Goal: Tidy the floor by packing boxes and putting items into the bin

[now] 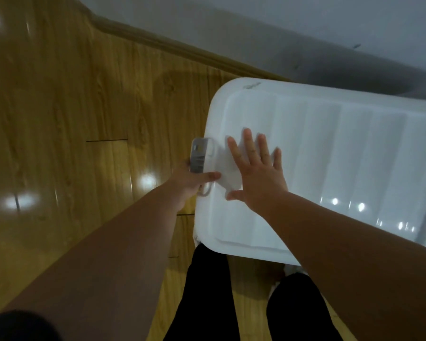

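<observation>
A big white plastic bin with its ribbed lid on stands against the wall at the right. At the lid's left edge a grey clip latch sticks out. My left hand is shut on that latch, thumb over the lid's rim. My right hand lies flat on the lid with its fingers spread, holding nothing. What is inside the bin is hidden by the lid.
Shiny wooden floor spreads to the left and front. A wooden skirting board runs along the grey wall behind the bin. My legs in black trousers stand right below the bin's near edge.
</observation>
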`<control>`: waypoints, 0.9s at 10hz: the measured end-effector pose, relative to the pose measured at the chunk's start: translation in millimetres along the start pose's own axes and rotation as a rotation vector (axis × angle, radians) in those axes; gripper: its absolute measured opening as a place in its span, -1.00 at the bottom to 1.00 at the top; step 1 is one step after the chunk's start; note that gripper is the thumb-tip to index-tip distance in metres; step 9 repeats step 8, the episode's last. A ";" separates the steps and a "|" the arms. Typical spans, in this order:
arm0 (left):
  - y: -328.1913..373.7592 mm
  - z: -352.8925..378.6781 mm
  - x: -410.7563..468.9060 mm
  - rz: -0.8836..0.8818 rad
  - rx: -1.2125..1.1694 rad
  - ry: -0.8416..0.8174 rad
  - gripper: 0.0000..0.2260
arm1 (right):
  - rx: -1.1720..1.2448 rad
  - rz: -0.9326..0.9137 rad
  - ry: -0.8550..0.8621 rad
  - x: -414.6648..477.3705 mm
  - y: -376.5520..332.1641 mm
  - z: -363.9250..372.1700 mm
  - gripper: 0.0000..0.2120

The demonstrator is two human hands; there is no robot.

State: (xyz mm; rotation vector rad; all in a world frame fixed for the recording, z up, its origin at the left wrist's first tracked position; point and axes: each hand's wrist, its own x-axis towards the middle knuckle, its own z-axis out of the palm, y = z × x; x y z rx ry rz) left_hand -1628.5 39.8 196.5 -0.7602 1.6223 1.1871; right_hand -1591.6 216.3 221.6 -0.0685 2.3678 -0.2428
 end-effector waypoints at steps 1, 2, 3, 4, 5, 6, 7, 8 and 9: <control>-7.3 10.0 -2.0 0.142 -0.020 0.139 -0.45 | -0.005 0.007 -0.003 3.5 -2.7 0.1 0.20; -14.7 28.0 -9.6 0.290 0.186 0.311 -0.69 | -0.008 0.024 -0.004 5.7 -5.3 0.8 0.21; -21.2 45.4 -15.4 0.358 0.384 0.440 -0.84 | -0.018 0.028 -0.003 5.5 -5.6 3.5 0.20; -25.8 54.5 -14.9 0.374 0.463 0.529 -0.88 | -0.029 0.033 0.002 5.2 -5.0 6.1 0.20; -29.2 59.4 -12.5 0.389 0.545 0.564 -0.87 | -0.017 0.023 0.023 6.0 -3.9 7.2 0.20; -28.6 57.7 -13.7 0.382 0.558 0.566 -0.91 | -0.026 0.020 0.022 5.0 -4.4 6.0 0.19; -30.8 52.1 -17.0 0.419 0.526 0.523 -0.92 | -0.023 0.015 0.030 3.5 -2.6 3.1 0.17; -23.7 54.7 -23.9 0.431 0.516 0.560 -0.82 | 0.127 -0.006 0.059 -3.4 2.2 -3.5 0.09; -23.7 54.7 -23.9 0.431 0.516 0.560 -0.82 | 0.127 -0.006 0.059 -3.4 2.2 -3.5 0.09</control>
